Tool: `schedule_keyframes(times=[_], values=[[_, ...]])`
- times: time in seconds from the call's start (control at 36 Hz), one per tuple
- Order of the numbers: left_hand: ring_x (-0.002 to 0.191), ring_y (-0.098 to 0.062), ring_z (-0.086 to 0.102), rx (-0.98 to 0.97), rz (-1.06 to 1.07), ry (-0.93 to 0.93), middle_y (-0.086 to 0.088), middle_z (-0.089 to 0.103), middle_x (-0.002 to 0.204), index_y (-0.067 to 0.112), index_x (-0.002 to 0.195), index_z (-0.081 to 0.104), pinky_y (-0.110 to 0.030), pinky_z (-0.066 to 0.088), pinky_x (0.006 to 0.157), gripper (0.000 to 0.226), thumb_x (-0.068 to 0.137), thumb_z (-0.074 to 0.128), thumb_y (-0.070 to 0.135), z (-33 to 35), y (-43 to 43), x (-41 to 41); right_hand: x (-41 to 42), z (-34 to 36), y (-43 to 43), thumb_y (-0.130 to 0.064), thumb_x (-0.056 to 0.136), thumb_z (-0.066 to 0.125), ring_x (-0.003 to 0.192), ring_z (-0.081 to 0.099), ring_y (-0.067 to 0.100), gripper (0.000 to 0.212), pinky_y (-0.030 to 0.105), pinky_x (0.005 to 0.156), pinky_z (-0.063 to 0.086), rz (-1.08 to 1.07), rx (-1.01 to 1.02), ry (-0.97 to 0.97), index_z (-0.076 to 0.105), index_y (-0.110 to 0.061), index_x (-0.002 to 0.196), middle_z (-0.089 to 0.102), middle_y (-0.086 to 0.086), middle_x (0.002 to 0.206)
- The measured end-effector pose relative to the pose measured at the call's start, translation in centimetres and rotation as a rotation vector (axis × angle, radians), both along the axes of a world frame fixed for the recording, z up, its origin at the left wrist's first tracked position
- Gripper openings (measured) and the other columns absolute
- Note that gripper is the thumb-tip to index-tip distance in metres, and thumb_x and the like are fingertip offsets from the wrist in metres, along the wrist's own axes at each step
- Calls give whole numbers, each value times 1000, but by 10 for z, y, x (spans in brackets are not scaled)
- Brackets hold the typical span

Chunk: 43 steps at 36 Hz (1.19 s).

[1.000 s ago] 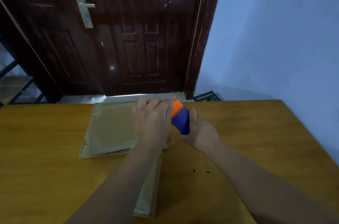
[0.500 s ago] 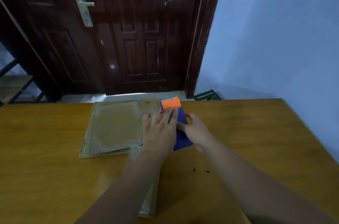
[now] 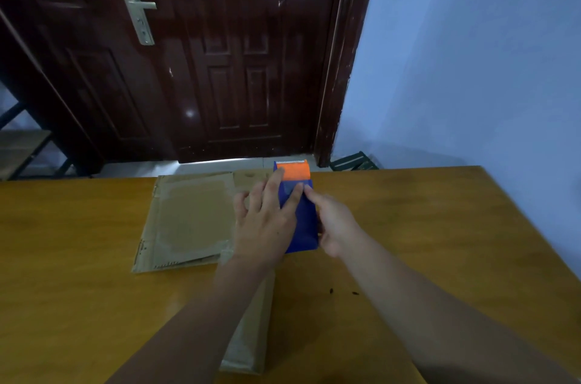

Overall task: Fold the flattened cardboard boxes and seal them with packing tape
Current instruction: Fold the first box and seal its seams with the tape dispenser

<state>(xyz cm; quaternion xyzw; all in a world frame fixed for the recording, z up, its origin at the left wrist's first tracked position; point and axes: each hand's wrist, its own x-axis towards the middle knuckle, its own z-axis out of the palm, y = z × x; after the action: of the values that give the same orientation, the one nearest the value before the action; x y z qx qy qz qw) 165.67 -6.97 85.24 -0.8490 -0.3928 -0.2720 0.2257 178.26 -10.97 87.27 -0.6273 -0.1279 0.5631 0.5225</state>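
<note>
View from above of a wooden tabletop (image 3: 440, 226) filling the lower half of the frame. At centre, both hands meet on a blue tape dispenser (image 3: 300, 223) with an orange top and a toothed cutting edge at its far end; it lies just right of centre, touching the right edge of the cardboard.

The left grip (image 3: 265, 220) is released: its fingers are straight and spread, resting across the dispenser's left side and the cardboard beside it. The right grip (image 3: 336, 226) grasps the dispenser from the right, index finger stretched along its top so that the fingertip meets the left index finger.

A stack of flattened cardboard boxes (image 3: 188, 220) lies flat left of centre, its top face glossy with tape. Another flattened box (image 3: 251, 336) runs from under the left forearm down to the bottom edge of the frame. Small dark specks (image 3: 331, 290) lie on the wood, lower right of centre.

Beyond the tabletop, a dark red-brown door (image 3: 220, 53) with a metal lever handle (image 3: 138, 9) fills the upper left, and a pale blue wall (image 3: 471, 53) the upper right.
</note>
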Motion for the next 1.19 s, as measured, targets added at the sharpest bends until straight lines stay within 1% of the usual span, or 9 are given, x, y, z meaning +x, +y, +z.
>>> schedule_keyframes(times=[0.17,0.31,0.47,0.58,0.64,0.78,1.0,1.08,1.19], values=[[96,-24,52,87,17,-117,-9,54,126,27,121,63,-46,33,89,37,85,55,24,-3,-7,-2,-1,-4,1,-43,89,63,83,67,13,22,29,59,51,-12,-15,-57,68,-26,103,74,-10,82],[97,-26,58,-352,49,-208,-13,48,133,21,147,29,-46,39,87,80,77,67,31,-7,-22,-1,6,-12,-4,-46,92,58,88,66,19,32,33,64,50,-43,-83,-150,67,-20,108,70,-3,96],[125,-22,39,-784,133,-255,-4,30,142,33,146,28,-42,26,104,64,88,55,28,-32,-24,-14,22,-54,-29,-52,94,49,99,59,20,51,31,77,48,197,-200,-842,52,-23,135,63,3,121],[124,-25,40,-869,209,-269,-4,37,139,34,138,41,-43,31,101,49,91,54,29,-46,-26,-31,22,-90,-48,-56,90,52,115,56,31,60,37,89,48,323,-385,-976,43,-26,141,59,6,130],[121,-28,42,-869,239,-279,-6,42,135,31,134,48,-45,35,97,47,88,56,23,-53,-28,-40,17,-104,-56,-56,89,54,115,56,30,66,35,81,47,356,-435,-1035,35,-27,146,60,6,128],[124,-27,40,-838,234,-217,-5,46,135,25,133,51,-43,38,98,44,90,56,26,-68,-34,-63,6,-123,-64,-57,91,50,74,58,16,68,26,48,32,517,-504,-1209,26,-29,149,60,-4,87],[146,-25,-6,-1003,199,95,14,0,159,44,149,12,-52,18,114,59,94,26,61,-94,-43,-77,-4,-135,-54,-52,91,54,84,64,24,66,34,62,51,529,-500,-1223,29,-22,145,64,2,95],[146,-25,-12,-1018,202,127,14,-8,159,46,148,-1,-51,18,115,66,90,19,68,-101,-50,-76,-5,-138,-49,-47,91,57,81,61,25,63,33,57,46,524,-498,-1190,30,-21,140,57,2,90],[146,-28,-11,-989,243,163,12,-9,159,43,148,-7,-50,23,113,68,87,12,69,-103,-57,-69,-5,-139,-44,-42,90,61,100,58,32,62,41,70,52,517,-481,-1092,28,-20,138,53,12,119]])
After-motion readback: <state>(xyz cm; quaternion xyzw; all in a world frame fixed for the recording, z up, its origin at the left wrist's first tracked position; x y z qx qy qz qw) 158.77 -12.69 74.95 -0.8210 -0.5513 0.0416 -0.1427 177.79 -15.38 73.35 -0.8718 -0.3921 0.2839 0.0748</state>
